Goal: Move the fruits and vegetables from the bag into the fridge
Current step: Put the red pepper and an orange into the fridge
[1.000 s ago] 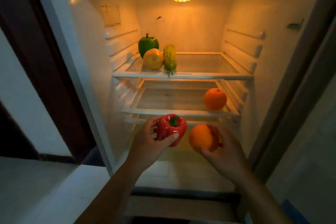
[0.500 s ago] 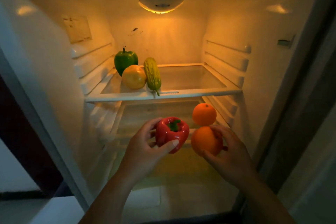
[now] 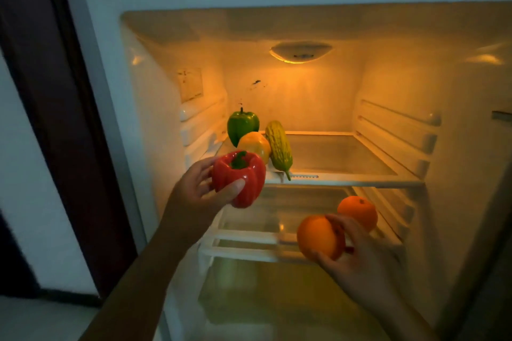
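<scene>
The fingers of the left hand are clamped on a red bell pepper, thumb across its glossy front and the other fingers behind its left side. The pepper is lobed and shiny, its green stem stub tilted up and away, and it hangs in the air just in front of the left end of the upper shelf. The right hand grips an orange from the right and below, fingers curled over its far side; the fruit is round, smooth and evenly orange, held in front of the lower shelf. A second orange sits on that lower shelf, just behind the held one. On the upper shelf, at its left end, stand a green bell pepper, a yellow fruit in front of it, and a bumpy yellow-green gourd lying just beside them, stem toward the shelf's front edge. The fridge interior glows amber under its ceiling lamp.
</scene>
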Motion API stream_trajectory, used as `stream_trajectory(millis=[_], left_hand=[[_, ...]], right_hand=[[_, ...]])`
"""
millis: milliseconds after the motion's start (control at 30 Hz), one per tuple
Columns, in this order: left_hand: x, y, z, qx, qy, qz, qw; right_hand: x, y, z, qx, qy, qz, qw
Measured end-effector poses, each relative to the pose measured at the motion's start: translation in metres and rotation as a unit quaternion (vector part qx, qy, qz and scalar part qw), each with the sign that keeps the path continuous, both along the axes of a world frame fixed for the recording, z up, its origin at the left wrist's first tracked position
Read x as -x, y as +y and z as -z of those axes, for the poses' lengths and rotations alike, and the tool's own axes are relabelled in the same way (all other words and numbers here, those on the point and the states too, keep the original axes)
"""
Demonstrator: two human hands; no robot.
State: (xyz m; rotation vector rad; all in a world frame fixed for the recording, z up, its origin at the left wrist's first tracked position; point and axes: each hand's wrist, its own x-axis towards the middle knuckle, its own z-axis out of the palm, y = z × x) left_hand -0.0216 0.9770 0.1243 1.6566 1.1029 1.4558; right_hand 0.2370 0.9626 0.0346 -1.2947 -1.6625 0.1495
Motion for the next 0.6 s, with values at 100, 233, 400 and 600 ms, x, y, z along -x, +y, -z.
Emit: stream_trajectory(millis=[100,233,400,600], left_hand=[[-0.006,0.009,-0.024,-0.031,0.002,-0.076,0.997],[-0.011,0.032,-0.040,-0.047,0.074,-0.165,0.982],[-0.010,0.057,-0.035,-0.014,0.108,-0.200,0.974],[-0.012,0.086,-0.025,0.013,0.097,-0.228,0.969]], right_hand=[[0.005,0.005,0.009,0.001,0.034,-0.034,0.999],[0.009,0.011,0.019,-0.023,0.047,-0.050,0.997],[0.008,0.012,0.023,-0.023,0.054,-0.058,0.997],[0.004,0.005,0.021,0.013,0.047,-0.071,0.996]])
